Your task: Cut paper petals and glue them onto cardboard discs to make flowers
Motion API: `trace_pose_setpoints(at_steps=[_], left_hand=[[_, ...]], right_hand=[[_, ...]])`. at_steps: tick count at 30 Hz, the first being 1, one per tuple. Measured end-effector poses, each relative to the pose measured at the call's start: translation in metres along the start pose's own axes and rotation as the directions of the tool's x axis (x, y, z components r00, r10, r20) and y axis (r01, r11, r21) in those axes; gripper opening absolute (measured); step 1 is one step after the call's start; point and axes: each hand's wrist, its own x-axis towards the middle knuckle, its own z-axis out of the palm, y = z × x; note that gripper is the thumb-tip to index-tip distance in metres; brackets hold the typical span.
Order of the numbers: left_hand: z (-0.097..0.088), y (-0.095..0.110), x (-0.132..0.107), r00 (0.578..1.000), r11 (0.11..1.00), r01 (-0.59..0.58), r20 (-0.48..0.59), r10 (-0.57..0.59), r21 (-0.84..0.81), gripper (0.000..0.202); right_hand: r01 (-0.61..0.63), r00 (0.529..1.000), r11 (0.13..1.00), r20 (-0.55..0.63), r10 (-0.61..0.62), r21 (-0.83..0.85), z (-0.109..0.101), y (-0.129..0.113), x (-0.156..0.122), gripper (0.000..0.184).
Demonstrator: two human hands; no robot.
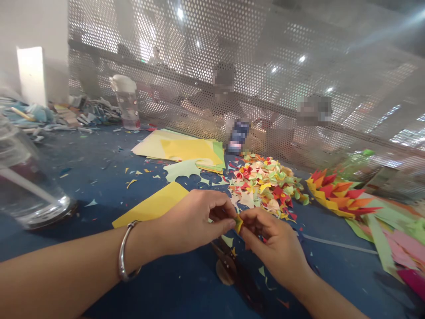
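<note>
Between the fingertips of both hands is a small yellow paper piece [238,224] with a greenish inner side. My left hand [199,217], with a silver bangle at the wrist, pinches it from the left. From the right, my right hand [270,235] grips its other edge, fingers curled. Below them on the blue table lie dark-handled scissors [232,268], partly over a round brownish disc [226,269]. A yellow paper sheet [152,204] extends behind my left wrist. Just beyond the hands spreads a heap of small cut and folded colored paper pieces [265,184].
Stacked paper sheets [189,148] and a phone [238,137] are at the back. A pointed red, orange and yellow paper form [341,195] stands right, beside loose colored paper [395,239]. Clear containers [29,186] stand left. A perforated screen [186,57] closes the back; people sit beyond.
</note>
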Motion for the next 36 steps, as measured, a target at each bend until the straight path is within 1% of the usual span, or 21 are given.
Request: trace_pose_setpoints(at_steps=[9,16,23,27,31,33,36], left_hand=[[-0.0003,0.0015,-0.0001,1.000,1.000,-0.024,0.006,0.024,-0.021,0.007],[-0.0006,0.0021,-0.0011,0.999,0.999,-0.033,0.002,0.033,0.002,0.008],[-0.0024,0.0025,0.0000,0.998,0.995,0.043,0.046,-0.039,-0.089,0.009],[-0.0026,-0.0006,-0.0002,0.997,0.991,0.052,0.069,-0.044,-0.121,0.010],[-0.0012,-0.0012,-0.0005,0.993,0.982,0.102,0.082,-0.090,-0.158,0.011],[0.0000,-0.0008,0.0000,0.993,0.984,0.109,0.067,-0.101,-0.138,0.011],[0.0022,-0.0009,0.0005,0.998,0.997,0.068,0.008,-0.068,-0.045,0.010]], right_hand=[[-0.001,1.000,1.000,-0.002,0.001,-0.001,0.0004,0.0007,-0.0003,0.008],[0.012,1.000,1.000,0.001,-0.012,-0.007,0.0003,0.0021,-0.0018,0.007],[0.005,1.000,1.000,0.007,-0.005,-0.007,0.0009,0.0009,-0.0023,0.008],[0.021,1.000,0.999,-0.007,-0.021,-0.028,0.0028,0.0009,-0.0029,0.006],[0.043,0.999,0.998,-0.022,-0.044,-0.053,0.0043,0.0021,-0.0022,0.007],[0.056,0.998,0.996,-0.026,-0.058,-0.064,0.0042,0.0019,-0.0011,0.009],[0.088,0.996,0.991,-0.010,-0.089,-0.096,0.0030,0.0017,0.0001,0.011]])
